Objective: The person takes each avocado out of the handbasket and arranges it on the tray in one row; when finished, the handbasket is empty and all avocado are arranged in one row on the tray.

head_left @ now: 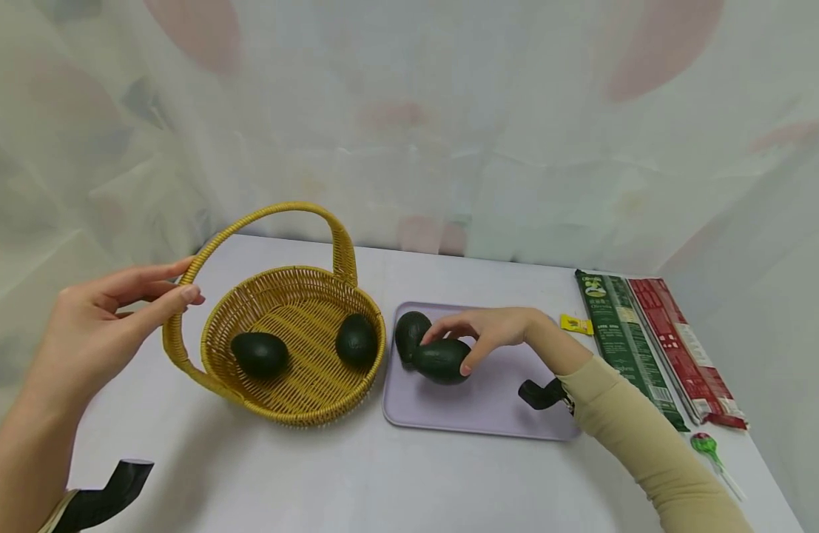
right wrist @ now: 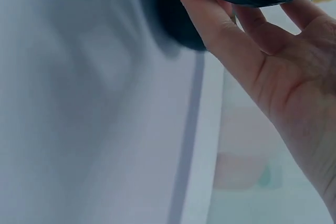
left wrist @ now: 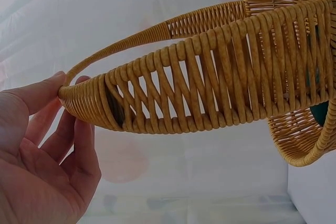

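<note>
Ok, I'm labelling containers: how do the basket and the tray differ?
The basket is round; the tray is rectangular. The basket is woven and yellow, the tray smooth and pale purple. The basket has an arched handle; the tray shows none. Each has at least one dark green avocado.

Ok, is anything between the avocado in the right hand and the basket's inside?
Yes: another avocado on the tray lies partly between the held avocado and the basket, whose rim rises beyond. The handle, gripped by the left hand, seems off that path.
</note>
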{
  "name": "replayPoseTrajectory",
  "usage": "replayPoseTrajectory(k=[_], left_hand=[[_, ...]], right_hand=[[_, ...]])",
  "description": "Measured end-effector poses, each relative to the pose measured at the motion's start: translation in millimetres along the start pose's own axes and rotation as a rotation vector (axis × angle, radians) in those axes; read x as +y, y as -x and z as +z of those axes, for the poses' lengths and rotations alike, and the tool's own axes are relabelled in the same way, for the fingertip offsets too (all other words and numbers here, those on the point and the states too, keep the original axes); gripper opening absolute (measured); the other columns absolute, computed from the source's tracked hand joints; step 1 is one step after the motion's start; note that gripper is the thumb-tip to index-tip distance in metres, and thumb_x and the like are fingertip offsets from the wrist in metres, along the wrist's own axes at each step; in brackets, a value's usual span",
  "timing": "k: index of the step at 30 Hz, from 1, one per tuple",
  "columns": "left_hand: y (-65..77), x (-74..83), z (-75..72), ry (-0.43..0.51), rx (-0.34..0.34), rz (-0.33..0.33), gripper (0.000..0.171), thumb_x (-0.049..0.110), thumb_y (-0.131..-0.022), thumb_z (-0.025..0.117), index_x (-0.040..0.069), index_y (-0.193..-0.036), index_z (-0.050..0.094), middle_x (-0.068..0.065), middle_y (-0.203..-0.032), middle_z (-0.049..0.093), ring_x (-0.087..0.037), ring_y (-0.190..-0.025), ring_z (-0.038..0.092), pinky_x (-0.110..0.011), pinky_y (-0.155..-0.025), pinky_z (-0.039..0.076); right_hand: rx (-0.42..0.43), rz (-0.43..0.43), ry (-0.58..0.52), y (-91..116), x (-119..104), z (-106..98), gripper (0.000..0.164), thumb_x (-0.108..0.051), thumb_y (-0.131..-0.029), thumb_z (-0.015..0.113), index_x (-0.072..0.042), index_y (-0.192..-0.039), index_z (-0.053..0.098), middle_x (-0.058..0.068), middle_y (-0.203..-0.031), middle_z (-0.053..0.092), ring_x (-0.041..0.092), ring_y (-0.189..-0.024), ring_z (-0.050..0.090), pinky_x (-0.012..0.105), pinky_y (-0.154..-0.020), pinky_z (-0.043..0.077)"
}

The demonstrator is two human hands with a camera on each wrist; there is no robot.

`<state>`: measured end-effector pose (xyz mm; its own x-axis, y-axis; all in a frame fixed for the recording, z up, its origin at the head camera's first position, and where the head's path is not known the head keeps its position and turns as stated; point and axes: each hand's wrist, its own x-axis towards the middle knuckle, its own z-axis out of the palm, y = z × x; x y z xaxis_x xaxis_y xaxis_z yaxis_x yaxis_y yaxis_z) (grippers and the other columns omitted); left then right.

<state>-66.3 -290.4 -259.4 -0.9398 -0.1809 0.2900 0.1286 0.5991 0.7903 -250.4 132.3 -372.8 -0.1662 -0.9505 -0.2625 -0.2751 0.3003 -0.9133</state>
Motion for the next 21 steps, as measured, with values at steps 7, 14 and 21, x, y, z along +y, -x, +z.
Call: replayPoseTrajectory(k=[7,14,21], left_hand=[[0.1,-0.3,0.5,0.009,0.004,0.004,0.037,0.012,-0.088,0.074,0.011,-0.124,0.068,0.011,-0.083,0.073,-0.001,-0.093,0.06,-0.014,-0.075,0.035],[-0.2,-1.0,0.3,0.003,0.01,0.013,0.037,0.012,-0.088,0.074,0.011,-0.125,0.068,0.012,-0.083,0.073,-0.002,-0.093,0.059,-0.013,-0.076,0.035],[-0.6,-0.3,0.2,0.003,0.009,0.009,0.036,0.013,-0.088,0.074,0.011,-0.124,0.068,0.01,-0.084,0.074,-0.003,-0.089,0.061,-0.012,-0.072,0.039]], right_hand=[[0.085,0.056,-0.058,20.8,23.5,0.4,0.062,-0.018,-0.082,0.076,-0.012,-0.138,0.051,0.003,-0.138,0.051,0.025,-0.13,0.043,0.049,-0.107,0.029],[0.217,0.188,-0.12,28.8,37.5,-3.8,0.053,-0.017,-0.082,0.076,-0.013,-0.131,0.057,0.005,-0.132,0.056,0.024,-0.124,0.046,0.041,-0.102,0.035],[0.262,0.24,-0.102,25.0,45.6,-8.1,0.051,-0.021,-0.084,0.076,-0.018,-0.132,0.061,0.003,-0.132,0.056,0.025,-0.12,0.047,0.037,-0.095,0.042]])
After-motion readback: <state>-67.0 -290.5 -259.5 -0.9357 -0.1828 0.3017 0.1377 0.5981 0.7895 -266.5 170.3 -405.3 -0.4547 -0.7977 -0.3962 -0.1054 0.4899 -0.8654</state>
